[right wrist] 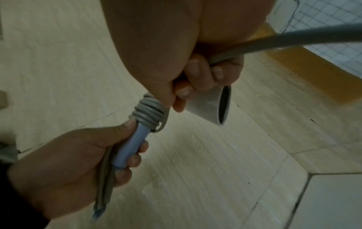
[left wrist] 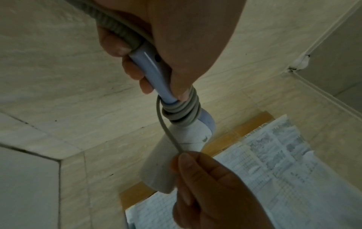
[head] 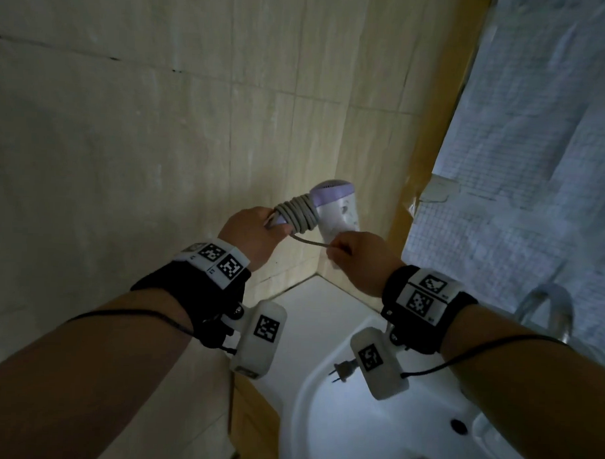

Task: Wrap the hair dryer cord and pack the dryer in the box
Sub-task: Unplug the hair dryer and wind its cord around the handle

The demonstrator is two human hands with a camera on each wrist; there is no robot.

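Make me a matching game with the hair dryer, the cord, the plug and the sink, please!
Things:
1. hair dryer
2. cord
3. plug
4. sink

Places:
A. dangling above the sink
B. lowest down, below both arms
C. coiled round the dryer handle
D. gripped at its handle by the left hand

Pairs: 1-D, 2-C, 3-A, 4-B

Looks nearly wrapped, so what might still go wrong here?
1. The right hand only pinches the cord; if it slips, the coils on the handle may loosen.
2. The plug dangles over the sink, so it might swing and knock the basin, or get wet if there is water there.
3. The left hand grips the handle low down, holding the hair dryer above the sink; a fumble would drop it in.
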